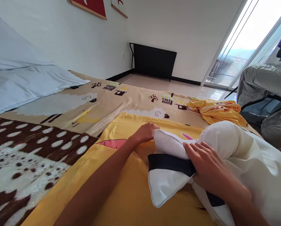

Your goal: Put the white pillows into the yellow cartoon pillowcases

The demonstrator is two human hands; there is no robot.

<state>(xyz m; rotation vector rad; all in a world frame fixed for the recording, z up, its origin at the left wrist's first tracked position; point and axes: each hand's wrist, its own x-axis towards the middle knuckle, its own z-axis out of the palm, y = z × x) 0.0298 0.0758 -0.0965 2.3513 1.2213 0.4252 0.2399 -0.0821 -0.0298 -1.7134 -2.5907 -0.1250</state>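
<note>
A yellow pillowcase (131, 182) with pink printed patches lies spread on the bed. Closed in a fist, my left hand (145, 131) grips its yellow fabric beside the pillow's end; the fingertips are hidden. My right hand (208, 160) is wrapped over a white pillow (246, 150) with a dark band, squeezing it near one end. The bunched end, with a pointed white corner (164, 185), rests above the yellow cloth and points toward my left hand. The rest of the pillow bulges out to the right.
Beneath lies a beige and brown patterned blanket (121, 103). Crumpled yellow cloth (220, 111) sits at the bed's far right, near grey-covered items (260, 81). A white pillow (25, 81) is at left. A black panel (154, 61) stands by the wall.
</note>
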